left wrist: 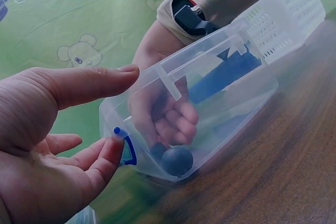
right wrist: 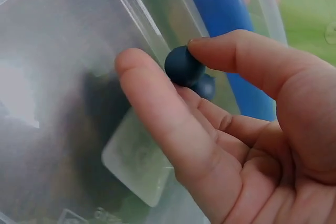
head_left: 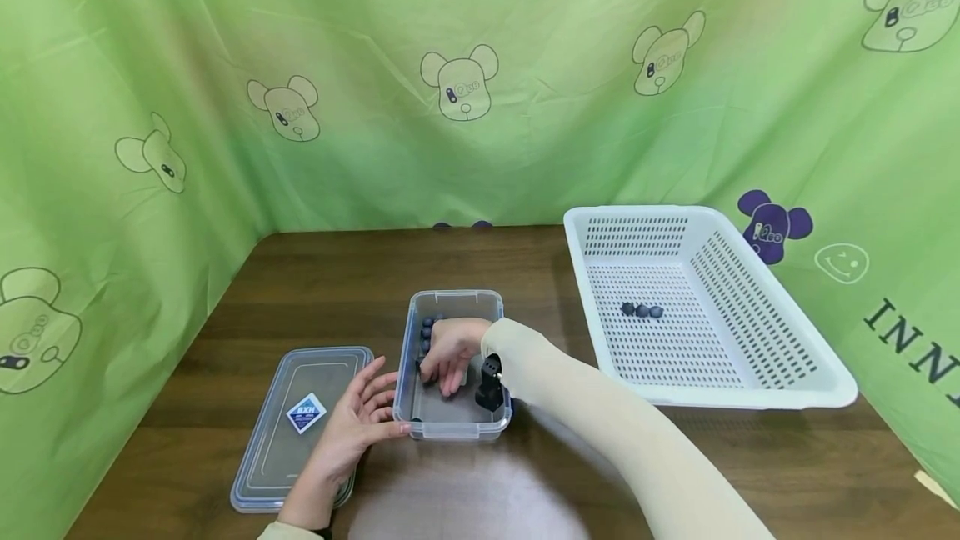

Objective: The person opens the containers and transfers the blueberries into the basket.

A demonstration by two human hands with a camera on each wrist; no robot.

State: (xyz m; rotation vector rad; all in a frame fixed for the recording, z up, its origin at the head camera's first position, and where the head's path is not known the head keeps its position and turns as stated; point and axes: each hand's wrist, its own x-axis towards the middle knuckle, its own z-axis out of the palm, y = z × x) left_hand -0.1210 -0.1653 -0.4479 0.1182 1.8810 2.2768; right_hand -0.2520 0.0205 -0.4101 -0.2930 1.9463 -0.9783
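Inside a clear plastic container (head_left: 450, 433), my right hand (head_left: 454, 352) pinches a blueberry (right wrist: 185, 65) between thumb and fingers. A second blueberry (right wrist: 203, 86) shows just behind it. Several blueberries (head_left: 426, 333) sit along the container's left wall, and one blueberry (left wrist: 177, 161) rests in the near left corner. My left hand (head_left: 362, 415) is at that corner from outside, fingers spread and loosely extended. Its thumb lies by the rim, and a fingertip touches a blue-edged clip (left wrist: 128, 150) on the side. The right wrist's sleeve and camera hide part of the container floor.
A clear lid (head_left: 273, 448) with a blue-and-white sticker (head_left: 306, 412) lies left of the container. To the right stands a white perforated basket (head_left: 750, 397) holding three blueberries (head_left: 642, 310). A green printed curtain (head_left: 367, 165) borders the wooden table (head_left: 337, 282) at the back and sides.
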